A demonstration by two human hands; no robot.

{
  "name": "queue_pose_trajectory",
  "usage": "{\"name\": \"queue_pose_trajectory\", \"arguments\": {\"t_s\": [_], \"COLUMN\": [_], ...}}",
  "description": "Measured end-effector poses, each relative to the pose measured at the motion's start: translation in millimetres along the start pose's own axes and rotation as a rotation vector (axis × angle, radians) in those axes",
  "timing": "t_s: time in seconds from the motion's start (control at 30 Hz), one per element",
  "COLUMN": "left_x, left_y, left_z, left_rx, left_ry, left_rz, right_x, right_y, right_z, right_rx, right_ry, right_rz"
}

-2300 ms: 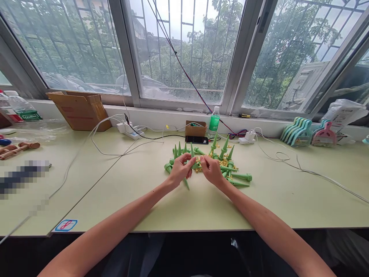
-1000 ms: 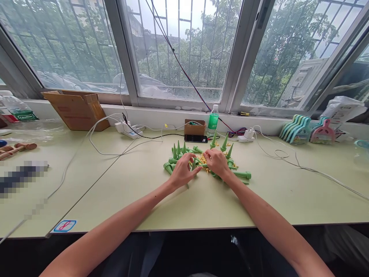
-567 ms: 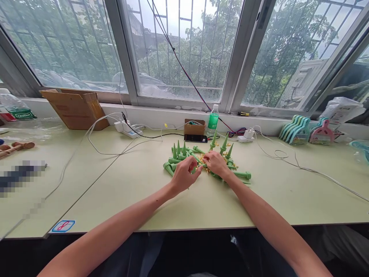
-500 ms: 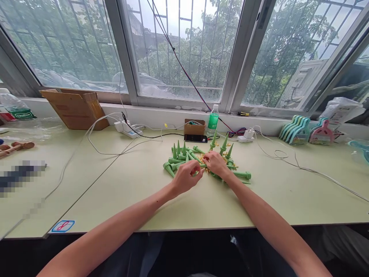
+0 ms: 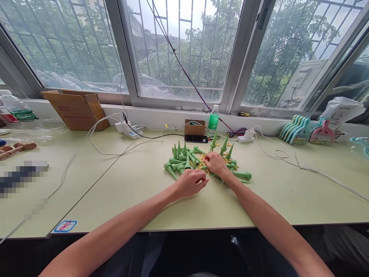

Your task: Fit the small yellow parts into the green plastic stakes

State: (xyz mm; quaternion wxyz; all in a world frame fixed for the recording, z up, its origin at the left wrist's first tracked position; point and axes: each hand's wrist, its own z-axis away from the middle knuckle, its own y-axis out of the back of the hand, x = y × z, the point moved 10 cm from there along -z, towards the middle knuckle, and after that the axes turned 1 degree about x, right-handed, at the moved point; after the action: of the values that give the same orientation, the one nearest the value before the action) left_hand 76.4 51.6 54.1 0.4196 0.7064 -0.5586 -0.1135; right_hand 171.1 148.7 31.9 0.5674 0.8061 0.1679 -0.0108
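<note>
My left hand (image 5: 191, 182) is just above the table at the near side of a pile of green plastic spikes (image 5: 180, 162), its fingers curled in. One green spike (image 5: 195, 164) rises right behind its knuckles; whether the hand holds it I cannot tell. My right hand (image 5: 215, 163) reaches into the middle of the pile, fingertips pinched together at small yellow plastic pieces (image 5: 202, 158). What lies between those fingertips is too small to make out. Several spikes stand upright on their caps, such as a tall spike (image 5: 224, 144); others lie on their sides.
Behind the pile are a phone (image 5: 196, 139), a small cardboard box (image 5: 188, 127) and a green-labelled bottle (image 5: 213, 118). White cables (image 5: 285, 154) cross the table on both sides. Small dustpans (image 5: 296, 130) stand at right; a large carton (image 5: 76, 110) stands at left.
My left hand has moved slightly right and toward me, uncovering more spikes behind it. My right hand stays at the yellow pieces, almost unmoved.
</note>
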Motion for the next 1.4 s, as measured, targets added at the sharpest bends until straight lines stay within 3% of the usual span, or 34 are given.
{"name": "queue_pose_trajectory", "arguments": {"t_s": [0.27, 0.4, 0.67, 0.8, 1.03, 1.4], "left_x": [3, 4, 7, 10, 13, 13], "left_y": [-4.4, -5.3, -9.2, -11.1, -12.1, -18.1], "left_z": [1, 1, 2, 3, 3, 5], "left_rx": [-0.051, -0.066, -0.063, -0.074, -0.116, -0.138], "left_ry": [0.01, 0.018, -0.01, -0.026, -0.033, -0.061], "left_rz": [0.0, 0.003, -0.022, -0.023, -0.006, -0.033], "right_x": [0, -5, -34, -41, -33, -40], "right_y": [-1, 8, 34, 41, 49, 43], "right_z": [0, 2, 6, 2, -8, 33], "right_rx": [0.017, 0.087, 0.168, 0.079, -0.034, -0.298], "right_ry": [0.006, 0.028, 0.23, 0.295, 0.337, 0.403], "right_rz": [-0.048, -0.051, -0.123, -0.147, -0.12, -0.005]}}
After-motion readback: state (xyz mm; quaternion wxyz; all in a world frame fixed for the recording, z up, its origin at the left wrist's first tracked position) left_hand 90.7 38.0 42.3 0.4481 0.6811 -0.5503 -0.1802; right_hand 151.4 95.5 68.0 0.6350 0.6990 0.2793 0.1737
